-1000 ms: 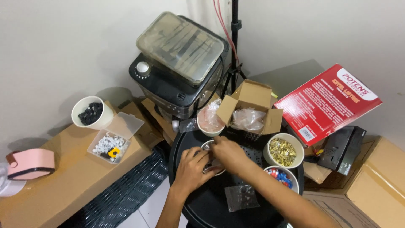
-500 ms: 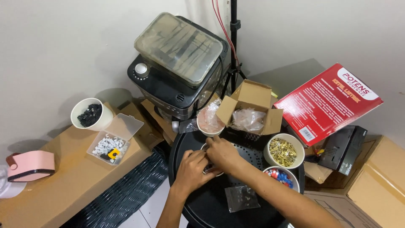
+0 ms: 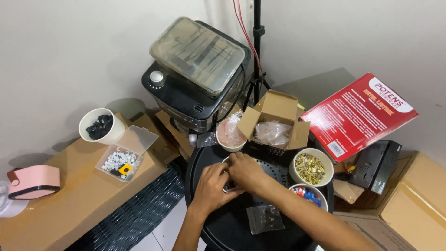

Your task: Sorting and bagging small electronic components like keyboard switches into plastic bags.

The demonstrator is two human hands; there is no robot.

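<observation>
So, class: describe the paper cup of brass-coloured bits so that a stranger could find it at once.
Start at the round black tray. On its right side two white cups stand; take the upper cup. It holds gold-coloured metal pieces, while the lower cup holds red and blue ones.

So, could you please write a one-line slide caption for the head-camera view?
Left hand and right hand meet over a small white cup on a round black tray, beside a cup of brass pieces.

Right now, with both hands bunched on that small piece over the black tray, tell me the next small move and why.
Probably lift the right hand slightly off the small piece. It overlaps the left hand and hides the piece, so its state cannot be judged. The black tray beneath would likely catch anything that slips.
</observation>
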